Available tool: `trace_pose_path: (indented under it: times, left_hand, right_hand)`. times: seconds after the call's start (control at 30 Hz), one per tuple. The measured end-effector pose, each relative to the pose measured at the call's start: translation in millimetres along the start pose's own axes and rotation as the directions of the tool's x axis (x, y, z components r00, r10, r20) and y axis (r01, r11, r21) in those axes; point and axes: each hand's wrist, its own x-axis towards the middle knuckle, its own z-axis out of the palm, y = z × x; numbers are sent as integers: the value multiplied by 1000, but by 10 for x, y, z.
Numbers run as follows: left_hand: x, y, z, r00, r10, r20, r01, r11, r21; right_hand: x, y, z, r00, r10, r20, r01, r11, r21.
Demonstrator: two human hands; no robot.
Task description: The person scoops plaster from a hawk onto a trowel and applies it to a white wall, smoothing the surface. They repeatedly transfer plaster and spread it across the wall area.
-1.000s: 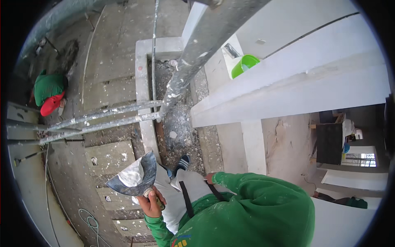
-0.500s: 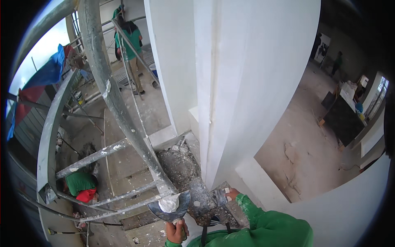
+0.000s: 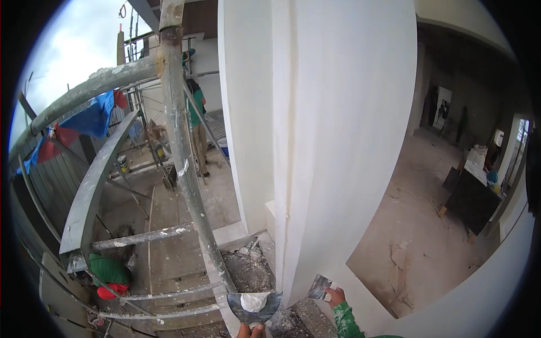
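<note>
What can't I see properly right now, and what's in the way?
All in the head view:
Handle of the wide scraper: mostly covered by the left fingers.
Left wrist: cut off by the bottom edge.
Handle of the small scraper: partly covered by the right fingers.
Standing person: partly hidden behind the scaffold pole.
Things on the black table: too small and far away to name.

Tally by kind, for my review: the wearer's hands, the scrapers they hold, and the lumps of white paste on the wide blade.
Hands: 2 (left hand, right hand)
Scrapers: 2 (wide scraper, small scraper)
White paste lump: 1
Total: 5
</note>
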Motion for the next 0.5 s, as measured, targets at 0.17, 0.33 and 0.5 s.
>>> trace_pose_path:
  times: [0.17, 0.33, 0.5]
  left_hand:
    - [208, -229, -20, 993, -45, 106, 50, 997, -52]
    - [280, -214, -175, 992, 90, 91, -85, 995, -61]
    - [226, 252, -191, 1000, -3, 3, 4, 992, -126]
  right_hand:
    - [202, -643, -51, 974, -118, -194, 145, 981, 129]
    - [118, -1086, 253, 901, -311, -303, 357, 928, 108]
    - [-117, -1619, 655, 867, -367, -337, 459, 851, 256]
